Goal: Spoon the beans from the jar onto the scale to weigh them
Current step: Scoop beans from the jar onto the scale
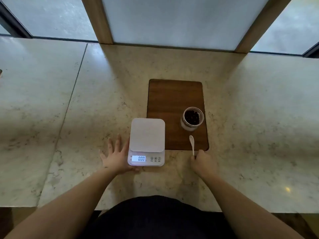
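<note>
A white kitchen scale [147,135] sits on the marble counter, its lit display reading 000 and its platform bare. My left hand [116,156] lies flat beside the scale's left edge, fingers spread, thumb against its front corner. An open glass jar [192,118] with dark beans inside stands on a brown wooden board [172,100] to the right of the scale. My right hand [203,163] grips the handle end of a white spoon [192,144], whose bowl points toward the jar and rests over the board's near edge.
The marble counter [86,118] stretches wide to both sides, with a seam line on the left. Frosted window panes and wooden posts [98,19] rise along the far edge. The counter's near edge runs just in front of my body.
</note>
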